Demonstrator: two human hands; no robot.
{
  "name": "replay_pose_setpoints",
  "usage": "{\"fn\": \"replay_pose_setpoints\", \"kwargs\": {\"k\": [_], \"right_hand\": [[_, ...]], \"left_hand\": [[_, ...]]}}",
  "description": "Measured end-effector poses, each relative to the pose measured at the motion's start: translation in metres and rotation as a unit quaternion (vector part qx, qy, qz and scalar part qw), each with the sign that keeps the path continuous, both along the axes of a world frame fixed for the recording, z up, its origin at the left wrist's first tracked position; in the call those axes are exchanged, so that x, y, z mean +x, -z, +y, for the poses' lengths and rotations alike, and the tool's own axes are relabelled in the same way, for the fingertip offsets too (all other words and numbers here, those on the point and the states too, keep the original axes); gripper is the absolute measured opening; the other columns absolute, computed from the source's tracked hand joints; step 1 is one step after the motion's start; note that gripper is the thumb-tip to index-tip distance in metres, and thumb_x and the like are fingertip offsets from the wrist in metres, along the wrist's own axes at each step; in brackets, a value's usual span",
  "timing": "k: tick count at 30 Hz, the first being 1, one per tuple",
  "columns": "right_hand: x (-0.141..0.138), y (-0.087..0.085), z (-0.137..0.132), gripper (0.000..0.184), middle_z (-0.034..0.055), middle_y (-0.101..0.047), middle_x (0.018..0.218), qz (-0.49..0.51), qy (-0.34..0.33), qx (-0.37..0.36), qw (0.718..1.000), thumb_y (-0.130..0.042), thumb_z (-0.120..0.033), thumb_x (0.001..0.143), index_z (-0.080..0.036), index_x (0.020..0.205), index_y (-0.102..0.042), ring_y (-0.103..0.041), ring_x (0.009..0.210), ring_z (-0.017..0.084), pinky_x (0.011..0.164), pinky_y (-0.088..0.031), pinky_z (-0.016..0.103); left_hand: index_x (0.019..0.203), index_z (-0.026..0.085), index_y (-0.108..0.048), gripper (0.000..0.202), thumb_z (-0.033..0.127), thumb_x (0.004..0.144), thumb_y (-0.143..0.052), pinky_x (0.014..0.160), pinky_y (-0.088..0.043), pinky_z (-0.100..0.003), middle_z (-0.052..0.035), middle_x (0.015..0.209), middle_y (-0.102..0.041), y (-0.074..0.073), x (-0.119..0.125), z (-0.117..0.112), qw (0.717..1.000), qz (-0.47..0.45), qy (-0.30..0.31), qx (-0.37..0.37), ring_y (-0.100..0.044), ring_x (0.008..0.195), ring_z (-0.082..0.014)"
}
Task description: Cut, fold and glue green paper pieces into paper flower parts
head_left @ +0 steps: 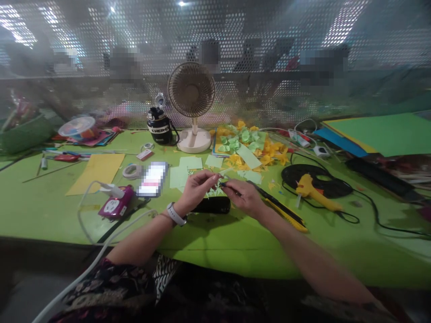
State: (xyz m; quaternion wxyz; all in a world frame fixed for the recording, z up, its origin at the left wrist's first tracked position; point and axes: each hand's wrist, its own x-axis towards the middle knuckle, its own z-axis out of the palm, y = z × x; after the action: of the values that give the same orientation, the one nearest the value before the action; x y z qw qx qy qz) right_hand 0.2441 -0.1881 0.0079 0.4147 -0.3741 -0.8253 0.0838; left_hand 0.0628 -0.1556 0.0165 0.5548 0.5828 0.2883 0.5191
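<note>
My left hand [197,190] and my right hand [244,197] meet above the green table [208,237]. The left fingertips pinch a small strip of pale green paper [220,176]. My right fingers grip a thin dark tool [232,188], its tip close to the left fingers. Below the hands lie cut pale green paper scraps [213,192] and a black case [213,205]. Right of my right hand lies a yellow-and-black craft knife [283,208]. Pale green paper squares [188,169] lie just beyond my left hand.
Yellow and green paper flowers [249,146] lie beyond the hands. A yellow glue gun [313,193] rests on a black mat [316,180]. A blurred phone [153,179], tape roll [131,171], pink power socket [116,202], fan [191,103], and black flask [159,126] stand left and behind.
</note>
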Motion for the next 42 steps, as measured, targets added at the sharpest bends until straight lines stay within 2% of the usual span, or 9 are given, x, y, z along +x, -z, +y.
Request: {"fn": "replay_pose_setpoints", "kwargs": {"k": [4,7,10,14,21,24,29,35,42], "right_hand": [[-0.001,0.0,-0.002,0.028,0.0018,-0.063,0.069,0.006,0.007,-0.033,0.999,-0.046,-0.036,0.1,-0.02,0.086,-0.063,-0.057,0.062,0.015,0.058,-0.045,0.026],[-0.001,0.002,-0.004,0.024,0.0027,-0.067,0.075,0.009,0.039,-0.036,0.999,-0.053,-0.042,0.096,-0.02,0.096,-0.063,-0.06,0.062,0.015,0.058,-0.047,0.026],[-0.001,0.006,-0.004,0.024,0.0055,-0.071,0.084,0.002,0.066,-0.001,0.998,-0.058,-0.042,0.093,-0.02,0.102,-0.062,-0.065,0.068,0.017,0.061,-0.05,0.028],[-0.002,0.01,-0.004,0.019,0.0073,-0.073,0.086,-0.033,0.075,0.054,0.995,-0.053,-0.034,0.096,-0.02,0.103,-0.064,-0.068,0.075,0.019,0.064,-0.053,0.029],[-0.004,0.008,-0.005,0.023,0.0076,-0.075,0.089,-0.039,0.094,0.081,0.992,-0.054,-0.035,0.096,-0.019,0.109,-0.065,-0.07,0.074,0.019,0.064,-0.054,0.03],[-0.004,0.007,-0.005,0.02,0.0077,-0.076,0.088,-0.042,0.088,0.103,0.99,-0.053,-0.029,0.097,-0.018,0.107,-0.066,-0.07,0.073,0.02,0.065,-0.054,0.03],[-0.001,0.006,-0.004,0.021,0.007,-0.076,0.089,-0.03,0.075,0.061,0.995,-0.051,-0.028,0.097,-0.019,0.107,-0.068,-0.071,0.075,0.019,0.067,-0.055,0.029],[0.002,0.004,-0.003,0.022,0.0056,-0.075,0.088,-0.004,0.049,-0.003,0.999,-0.051,-0.031,0.097,-0.021,0.107,-0.068,-0.07,0.073,0.018,0.065,-0.054,0.027],[0.002,0.005,-0.003,0.021,0.006,-0.075,0.087,-0.007,0.048,0.011,0.999,-0.052,-0.031,0.097,-0.021,0.105,-0.068,-0.07,0.072,0.019,0.063,-0.054,0.029]], "left_hand": [[0.075,0.016,-0.071,0.025,0.041,0.077,-0.077,0.051,-0.041,-0.02,0.0008,0.062,-0.062,0.002,0.001,-0.001,1.0,-0.027,0.007,-0.001,-0.051,0.053,-0.0061],[0.076,0.017,-0.072,0.022,0.039,0.078,-0.077,0.054,-0.043,-0.02,0.0004,0.067,-0.063,0.003,0.002,-0.002,0.999,-0.045,0.001,0.007,-0.052,0.056,-0.0064],[0.074,0.017,-0.073,0.021,0.037,0.079,-0.076,0.057,-0.044,-0.021,0.0006,0.066,-0.061,0.003,0.002,-0.003,0.998,-0.05,-0.024,0.016,-0.052,0.058,-0.0068],[0.072,0.017,-0.073,0.019,0.035,0.079,-0.077,0.06,-0.045,-0.022,0.0006,0.066,-0.061,0.003,0.003,-0.003,0.997,-0.058,-0.041,0.035,-0.053,0.059,-0.007],[0.066,0.017,-0.07,0.022,0.034,0.075,-0.079,0.059,-0.046,-0.023,0.001,0.063,-0.059,-0.001,0.004,-0.004,0.993,-0.062,-0.076,0.061,-0.053,0.058,-0.0076],[0.066,0.016,-0.069,0.023,0.034,0.075,-0.08,0.058,-0.045,-0.023,0.0009,0.063,-0.058,0.0,0.004,-0.003,0.993,-0.051,-0.078,0.068,-0.053,0.059,-0.0078],[0.072,0.016,-0.07,0.022,0.035,0.071,-0.082,0.057,-0.046,-0.023,0.0003,0.07,-0.061,0.004,0.005,0.001,0.996,-0.069,-0.044,0.038,-0.056,0.06,-0.0079],[0.075,0.017,-0.073,0.022,0.038,0.072,-0.081,0.052,-0.044,-0.02,0.0003,0.069,-0.064,0.004,0.004,0.003,0.997,-0.077,-0.014,0.009,-0.055,0.056,-0.0065],[0.074,0.016,-0.073,0.027,0.042,0.073,-0.08,0.052,-0.042,-0.02,-0.0001,0.064,-0.064,0.007,0.002,0.004,0.998,-0.053,-0.017,-0.021,-0.054,0.055,-0.0067]]}}
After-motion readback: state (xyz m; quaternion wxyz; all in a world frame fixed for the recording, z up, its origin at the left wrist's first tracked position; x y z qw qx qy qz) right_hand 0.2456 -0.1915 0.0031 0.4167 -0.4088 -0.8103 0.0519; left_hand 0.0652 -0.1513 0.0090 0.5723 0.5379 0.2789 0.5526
